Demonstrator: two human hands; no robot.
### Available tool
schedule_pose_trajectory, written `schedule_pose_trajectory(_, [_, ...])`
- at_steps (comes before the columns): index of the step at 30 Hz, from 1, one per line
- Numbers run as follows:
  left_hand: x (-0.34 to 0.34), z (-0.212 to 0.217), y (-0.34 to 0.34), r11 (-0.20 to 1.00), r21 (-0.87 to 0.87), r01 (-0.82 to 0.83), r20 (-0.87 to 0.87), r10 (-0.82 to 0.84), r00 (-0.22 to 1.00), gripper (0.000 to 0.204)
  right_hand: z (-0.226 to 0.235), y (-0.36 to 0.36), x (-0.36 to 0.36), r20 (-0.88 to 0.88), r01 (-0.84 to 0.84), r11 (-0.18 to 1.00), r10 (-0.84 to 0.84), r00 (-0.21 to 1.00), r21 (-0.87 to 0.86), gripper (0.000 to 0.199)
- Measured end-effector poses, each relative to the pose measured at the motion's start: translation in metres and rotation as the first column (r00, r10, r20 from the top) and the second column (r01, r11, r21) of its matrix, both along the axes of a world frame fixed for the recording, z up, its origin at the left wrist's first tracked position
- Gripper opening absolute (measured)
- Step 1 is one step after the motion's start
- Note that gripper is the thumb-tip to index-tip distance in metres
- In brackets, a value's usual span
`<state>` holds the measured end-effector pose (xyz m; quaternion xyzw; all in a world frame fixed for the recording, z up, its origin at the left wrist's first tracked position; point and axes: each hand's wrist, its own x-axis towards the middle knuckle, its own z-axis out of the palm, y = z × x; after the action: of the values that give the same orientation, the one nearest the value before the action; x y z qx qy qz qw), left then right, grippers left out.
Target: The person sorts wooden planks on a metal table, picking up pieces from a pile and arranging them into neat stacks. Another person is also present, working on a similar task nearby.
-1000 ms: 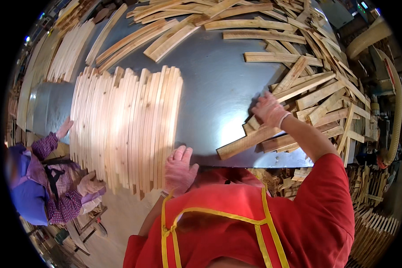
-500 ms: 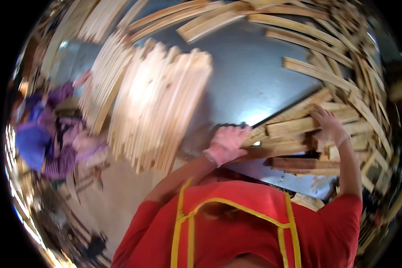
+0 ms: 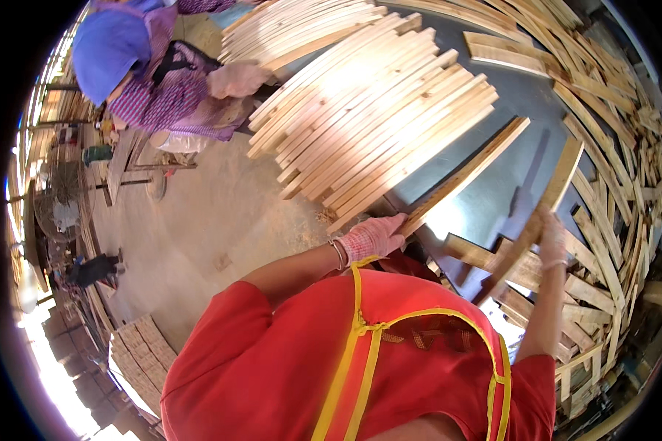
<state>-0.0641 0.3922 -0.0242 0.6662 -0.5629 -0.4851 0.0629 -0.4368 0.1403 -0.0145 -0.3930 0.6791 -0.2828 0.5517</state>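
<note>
My left hand (image 3: 374, 239), in a pinkish knit glove, is closed around the near end of a wooden strip (image 3: 467, 176), which slants away to the upper right above the dark tabletop (image 3: 518, 99). Farther right, my gloved right hand (image 3: 552, 239) grips a second wooden board (image 3: 559, 184) near its middle, tilted with one end up and the other toward my body. Some motion blur softens this hand. Left of my strip, a row of pale planed strips (image 3: 375, 121) lies side by side. Short wood pieces (image 3: 526, 272) lie loosely under and beside my right hand.
Heaps of rough strips (image 3: 640, 147) curve along the right side. Another person (image 3: 176, 81) in a purple checked top and blue head covering stands at the upper left, beside another batch of strips (image 3: 294, 33). Stacked boards (image 3: 140, 356) stand on the floor at lower left.
My view has swung, shifting the strip row rightward in the picture. My left hand now holds a strip; my right hand, earlier over the loose pieces, now has a board raised in it.
</note>
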Motion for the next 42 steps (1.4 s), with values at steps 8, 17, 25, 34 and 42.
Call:
schedule_pose_trajectory(8, [0.103, 0.032, 0.066, 0.942, -0.194, 0.272, 0.705, -0.059, 0.706, 0.043, -0.045, 0.07, 0.205, 0.36, -0.326, 0.943, 0.283, 0.889, 0.066, 0.065])
schedule_pose_trajectory(17, [0.135, -0.048, 0.099, 0.248, 0.168, -0.954, -0.354, 0.918, 0.176, 0.045, -0.068, 0.061, 0.199, 0.136, -0.021, 0.982, 0.047, 0.99, -0.186, 0.082])
schedule_pose_trajectory(25, [0.069, 0.015, 0.014, 0.903, -0.095, -0.42, -0.045, 0.417, 0.908, 0.075, -0.056, 0.023, 0.16, 0.219, -0.028, 0.976, 0.076, 0.973, -0.217, 0.083])
schedule_pose_trajectory(34, [0.026, -0.005, -0.212, 0.98, -0.069, -0.187, 0.406, 0.199, 0.892, 0.106, -0.032, -0.042, 0.153, -0.135, -0.412, 0.911, 0.404, 0.905, -0.033, 0.061])
schedule_pose_trajectory(42, [-0.019, 0.079, -0.232, 0.847, -0.305, -0.437, 0.016, 0.463, 0.886, 0.097, 0.013, -0.043, 0.139, 0.388, 0.009, 0.973, 0.083, 0.918, -0.23, 0.071])
